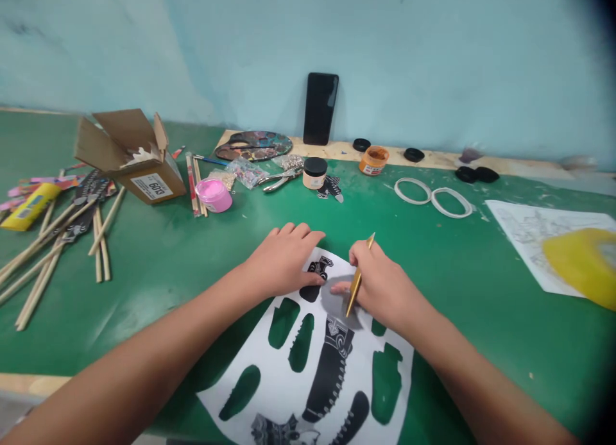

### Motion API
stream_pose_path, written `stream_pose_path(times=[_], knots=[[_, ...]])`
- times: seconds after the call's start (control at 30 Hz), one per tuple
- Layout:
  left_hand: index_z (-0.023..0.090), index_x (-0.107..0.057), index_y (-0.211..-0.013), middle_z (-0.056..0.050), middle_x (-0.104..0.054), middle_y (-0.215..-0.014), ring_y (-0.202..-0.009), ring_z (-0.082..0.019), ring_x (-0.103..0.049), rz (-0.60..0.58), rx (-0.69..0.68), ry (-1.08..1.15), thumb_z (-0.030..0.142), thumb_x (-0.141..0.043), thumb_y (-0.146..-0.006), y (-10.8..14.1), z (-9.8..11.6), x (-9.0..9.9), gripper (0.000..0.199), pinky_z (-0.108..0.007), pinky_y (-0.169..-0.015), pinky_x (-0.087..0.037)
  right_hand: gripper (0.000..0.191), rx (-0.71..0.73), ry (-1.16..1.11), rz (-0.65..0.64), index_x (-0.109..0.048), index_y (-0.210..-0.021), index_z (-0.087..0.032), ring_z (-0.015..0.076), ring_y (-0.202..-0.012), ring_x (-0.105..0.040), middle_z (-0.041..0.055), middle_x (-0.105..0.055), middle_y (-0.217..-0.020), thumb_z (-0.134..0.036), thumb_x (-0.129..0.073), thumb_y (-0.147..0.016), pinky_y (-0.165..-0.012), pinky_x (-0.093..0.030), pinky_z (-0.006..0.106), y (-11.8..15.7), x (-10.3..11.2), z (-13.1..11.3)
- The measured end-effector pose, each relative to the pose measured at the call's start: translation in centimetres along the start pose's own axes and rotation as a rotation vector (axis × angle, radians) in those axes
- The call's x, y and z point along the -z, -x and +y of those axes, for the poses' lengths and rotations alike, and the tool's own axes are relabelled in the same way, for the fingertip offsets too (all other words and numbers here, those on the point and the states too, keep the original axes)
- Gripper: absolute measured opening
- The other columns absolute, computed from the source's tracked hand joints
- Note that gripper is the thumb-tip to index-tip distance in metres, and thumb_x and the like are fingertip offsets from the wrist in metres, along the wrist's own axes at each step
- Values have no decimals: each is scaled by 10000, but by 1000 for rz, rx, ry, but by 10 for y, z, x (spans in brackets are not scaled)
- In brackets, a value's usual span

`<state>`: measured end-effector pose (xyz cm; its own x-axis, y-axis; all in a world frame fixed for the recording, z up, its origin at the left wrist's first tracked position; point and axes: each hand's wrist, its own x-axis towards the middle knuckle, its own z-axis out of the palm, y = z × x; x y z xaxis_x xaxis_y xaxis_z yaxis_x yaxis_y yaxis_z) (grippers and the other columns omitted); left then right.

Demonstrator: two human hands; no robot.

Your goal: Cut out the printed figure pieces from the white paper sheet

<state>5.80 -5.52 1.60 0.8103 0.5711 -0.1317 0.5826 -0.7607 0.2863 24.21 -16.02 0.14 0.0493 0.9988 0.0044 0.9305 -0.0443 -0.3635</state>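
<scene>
A white sheet of paper (269,394) printed with black patterned shapes lies on the green table, and several shapes have been cut out of it, leaving green-showing holes. My left hand (287,258) rests on the sheet's upper left edge, fingers stretched forward and thumb beside a small black printed figure (310,293). In my right hand (380,285) is a slim gold craft knife (355,288), held tilted with its point down at the paper, above a large black printed shape (327,374). The hand's shadow falls around the tip, so exact contact is unclear.
Left: an open cardboard box (154,187), wooden sticks (99,246) and a yellow tube (31,206). Behind: a pink jar (214,195), pliers (282,178), a black-lidded jar (314,174), a phone (320,108) and an orange paint jar (374,161). Right: white rings (451,202) and yellow tape (572,262).
</scene>
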Motion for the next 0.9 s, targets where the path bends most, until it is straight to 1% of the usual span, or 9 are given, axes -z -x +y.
stream_pose_path(times=[0.1, 0.2, 0.27, 0.33, 0.4, 0.47, 0.63, 0.8, 0.9], knots=[[182, -444, -1384, -120, -584, -1245, -1116, -317, -564, 3, 125, 119, 464, -739, -758, 1, 2, -3, 747, -395, -848, -466, 440, -15, -73, -114, -356, -775, -241, 199, -643, -490, 10, -528, -717, -379, -772, -751, -533, -313, 280, -2, 1, 0], [180, -477, -1326, -74, -664, -1034, -934, -260, -626, -6, 179, 337, 452, -748, -730, -2, -1, -5, 709, -330, -708, -464, 412, 24, -183, -147, -336, -756, -238, 192, -688, -487, -11, -509, -709, -254, -747, -746, -573, -315, 278, -7, 7, 4], [162, -568, -1189, -25, -659, -839, -762, -198, -614, -33, 154, 559, 454, -736, -739, -4, -3, -3, 562, -283, -618, -428, 355, 53, -301, -144, -340, -765, -235, 162, -659, -463, -27, -502, -724, -206, -694, -765, -577, -312, 273, -10, 14, 7], [149, -647, -982, -7, -627, -740, -659, -151, -567, -92, 104, 775, 475, -701, -776, -5, -3, -1, 389, -252, -561, -387, 318, 78, -418, -135, -335, -755, -234, 139, -631, -430, -39, -488, -717, -222, -651, -795, -572, -308, 268, -11, 20, 10], [141, -676, -844, -11, -622, -719, -631, -129, -542, -158, 65, 939, 484, -672, -809, -6, -1, 1, 345, -240, -548, -369, 328, 92, -496, -121, -323, -739, -232, 131, -627, -404, -42, -477, -712, -266, -642, -809, -571, -312, 266, -11, 26, 11], [137, -695, -824, -14, -628, -722, -623, -120, -536, -183, 63, 1071, 475, -677, -817, -5, 2, 2, 339, -233, -552, -369, 355, 95, -534, -107, -316, -731, -232, 126, -626, -386, -41, -469, -713, -300, -656, -804, -570, -313, 265, -11, 30, 12], [125, -713, -846, -25, -639, -722, -568, -101, -521, -137, 171, 1293, 461, -737, -775, -4, 7, -4, 344, -216, -510, -344, 364, 78, -575, -89, -315, -741, -231, 122, -627, -387, -32, -494, -744, -326, -661, -803, -566, -315, 266, -10, 34, 12], [111, -720, -866, -45, -663, -758, -592, -107, -553, -110, 237, 1442, 440, -797, -714, -4, 11, -10, 371, -223, -545, -380, 310, 72, -559, -78, -321, -756, -231, 128, -651, -434, -25, -530, -768, -224, -630, -779, -585, -322, 270, -8, 35, 10], [108, -726, -892, -52, -671, -780, -614, -111, -569, -102, 251, 1465, 437, -809, -699, -4, 13, -11, 390, -221, -560, -390, 284, 73, -563, -75, -332, -765, -232, 123, -625, -433, -26, -558, -763, -195, -614, -771, -573, -315, 270, -7, 34, 10]])
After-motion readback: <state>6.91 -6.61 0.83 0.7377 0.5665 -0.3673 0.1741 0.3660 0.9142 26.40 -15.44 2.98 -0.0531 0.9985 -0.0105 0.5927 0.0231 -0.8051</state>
